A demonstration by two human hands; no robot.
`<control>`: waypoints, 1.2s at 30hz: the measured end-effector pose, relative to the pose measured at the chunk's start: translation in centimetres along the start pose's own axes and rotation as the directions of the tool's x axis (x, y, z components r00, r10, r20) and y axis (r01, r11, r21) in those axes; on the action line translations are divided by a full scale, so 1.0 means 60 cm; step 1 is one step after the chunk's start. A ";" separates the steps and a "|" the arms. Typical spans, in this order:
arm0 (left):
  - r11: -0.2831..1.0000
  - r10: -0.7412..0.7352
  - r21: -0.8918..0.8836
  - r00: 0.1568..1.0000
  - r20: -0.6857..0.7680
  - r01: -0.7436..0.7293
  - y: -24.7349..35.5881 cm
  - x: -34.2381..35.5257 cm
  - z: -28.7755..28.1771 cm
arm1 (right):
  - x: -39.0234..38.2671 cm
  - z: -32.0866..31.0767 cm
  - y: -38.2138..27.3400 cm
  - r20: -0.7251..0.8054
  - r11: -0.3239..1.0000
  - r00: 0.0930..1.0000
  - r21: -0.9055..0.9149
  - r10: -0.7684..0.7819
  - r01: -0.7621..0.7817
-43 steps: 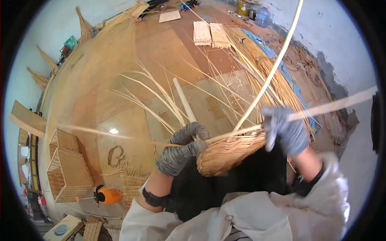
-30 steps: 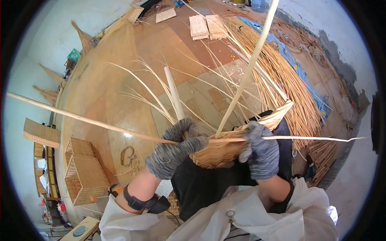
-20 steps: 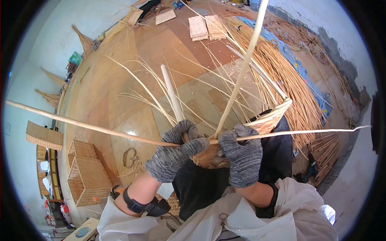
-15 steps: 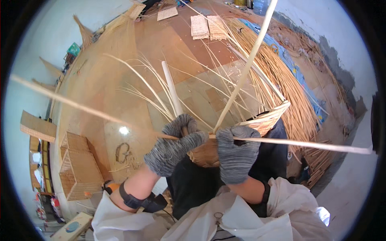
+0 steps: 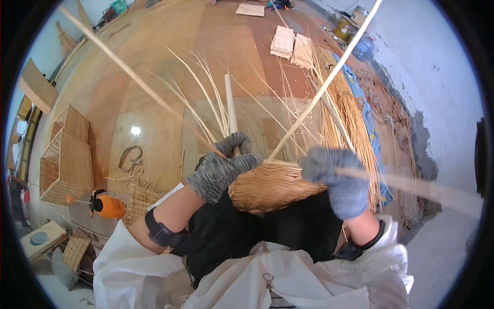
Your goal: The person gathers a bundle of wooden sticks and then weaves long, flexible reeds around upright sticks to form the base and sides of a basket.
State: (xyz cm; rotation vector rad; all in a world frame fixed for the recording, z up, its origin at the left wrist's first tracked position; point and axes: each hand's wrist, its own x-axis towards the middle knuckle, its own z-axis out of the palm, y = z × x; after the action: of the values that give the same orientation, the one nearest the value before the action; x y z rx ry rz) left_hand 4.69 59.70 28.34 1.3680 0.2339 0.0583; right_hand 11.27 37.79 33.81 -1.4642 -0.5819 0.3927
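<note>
Evidently the weaving of a round wicker basket is in hand; it sits in the person's lap between both gloved hands, its rim only partly built. The left hand is closed around the basket's near-left edge, clamped where a thick pale rod and a long thin cane meet it. The right hand is shut on a flat strip that runs out blurred to its right, seemingly being drawn taut. Loose uprights fan out beyond the left hand, and a heap of reeds lies on the floor beyond the right hand. Next, I judge, the strip needs threading behind an upright while the left hand steadies the rim.
</note>
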 end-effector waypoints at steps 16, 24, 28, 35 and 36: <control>0.928 0.209 0.314 0.978 0.007 -0.200 -0.034 -0.058 -0.051 | 0.285 0.181 0.017 0.888 0.694 0.157 -0.439 0.432 0.570; 0.744 0.081 0.618 0.953 0.292 -0.253 0.028 -0.020 -0.062 | 0.289 0.208 0.030 0.425 0.195 0.573 -0.887 0.700 0.419; 0.845 0.069 0.493 0.955 0.288 -0.209 0.034 -0.010 -0.059 | 0.281 0.042 -0.006 0.201 0.475 0.976 -0.869 0.087 0.137; 0.870 0.121 0.394 0.903 0.412 -0.296 -0.040 0.066 -0.075 | 0.194 0.224 -0.127 0.814 -0.115 0.480 -0.539 -0.329 0.835; 0.832 0.117 0.444 0.888 0.444 -0.332 0.003 0.054 -0.050 | 0.211 0.253 -0.176 0.805 0.116 0.560 -0.586 0.196 0.802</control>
State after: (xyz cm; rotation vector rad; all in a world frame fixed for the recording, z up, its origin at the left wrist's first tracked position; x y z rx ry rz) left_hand 7.25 63.16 27.54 1.9016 -0.2915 -0.0920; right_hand 11.45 56.59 46.04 -2.2654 -2.2709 0.1505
